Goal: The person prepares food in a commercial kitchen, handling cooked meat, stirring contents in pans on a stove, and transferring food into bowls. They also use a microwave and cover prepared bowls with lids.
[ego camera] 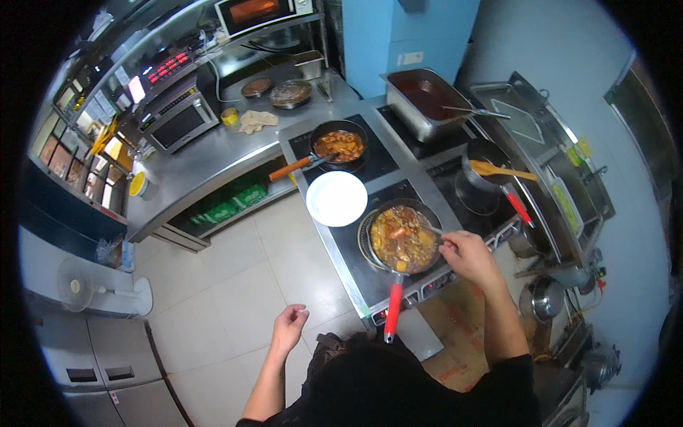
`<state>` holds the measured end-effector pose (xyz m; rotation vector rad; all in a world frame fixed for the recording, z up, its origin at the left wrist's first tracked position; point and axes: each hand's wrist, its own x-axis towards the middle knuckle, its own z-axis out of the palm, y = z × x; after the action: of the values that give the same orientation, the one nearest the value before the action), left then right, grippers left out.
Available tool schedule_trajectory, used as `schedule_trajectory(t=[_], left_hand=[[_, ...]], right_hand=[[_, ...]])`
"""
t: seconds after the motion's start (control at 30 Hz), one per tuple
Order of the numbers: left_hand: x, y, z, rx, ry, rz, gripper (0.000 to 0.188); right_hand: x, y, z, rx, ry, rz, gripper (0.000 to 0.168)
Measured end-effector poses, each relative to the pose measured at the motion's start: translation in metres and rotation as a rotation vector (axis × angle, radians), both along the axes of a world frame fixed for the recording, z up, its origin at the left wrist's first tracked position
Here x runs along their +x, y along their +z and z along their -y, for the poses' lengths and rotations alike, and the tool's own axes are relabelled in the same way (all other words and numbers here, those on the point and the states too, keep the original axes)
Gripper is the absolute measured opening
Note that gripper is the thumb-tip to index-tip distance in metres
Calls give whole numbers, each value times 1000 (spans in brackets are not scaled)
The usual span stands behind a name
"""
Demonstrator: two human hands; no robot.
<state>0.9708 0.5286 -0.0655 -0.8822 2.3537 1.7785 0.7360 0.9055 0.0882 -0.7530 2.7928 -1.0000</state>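
My right hand [469, 259] grips the handle of a thin metal utensil [431, 229], probably a spoon. Its far end reaches into a pan of stew [403, 240] with brown sauce and yellowish chunks. That pan sits on the near induction hob, its red handle [394, 309] pointing towards me. A white round plate or bowl [336, 198] rests just beyond the pan, to its left. My left hand [289, 324] hangs over the floor tiles, left of the cooktop, its fingers loosely curled and nothing visible in them.
Behind the plate, a smaller pan [340, 144] of browned food has a wooden handle jutting left. At right, a red-handled pot [485, 171] holds a wooden spatula [501, 171]. A deep steel pan [427, 101] of dark red liquid stands at the back. A microwave [181, 115] occupies the left counter.
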Motion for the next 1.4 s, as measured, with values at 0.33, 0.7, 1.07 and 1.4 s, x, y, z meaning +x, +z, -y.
schedule_trajectory(t=[0.33, 0.7, 1.07, 1.4], left_hand=[[-98, -5, 28, 116, -278, -49, 17], [-65, -26, 242, -100, -476, 64, 30], [-104, -19, 340, -107, -186, 81, 23], [-149, -15, 402, -276, -129, 441, 37]], right_hand=[[-95, -8, 209, -157, 124, 476, 46], [-197, -94, 311, 229, -386, 321, 41], [-346, -41, 374, 357, -390, -41, 49], [-581, -150, 464, 406, -356, 36, 41]])
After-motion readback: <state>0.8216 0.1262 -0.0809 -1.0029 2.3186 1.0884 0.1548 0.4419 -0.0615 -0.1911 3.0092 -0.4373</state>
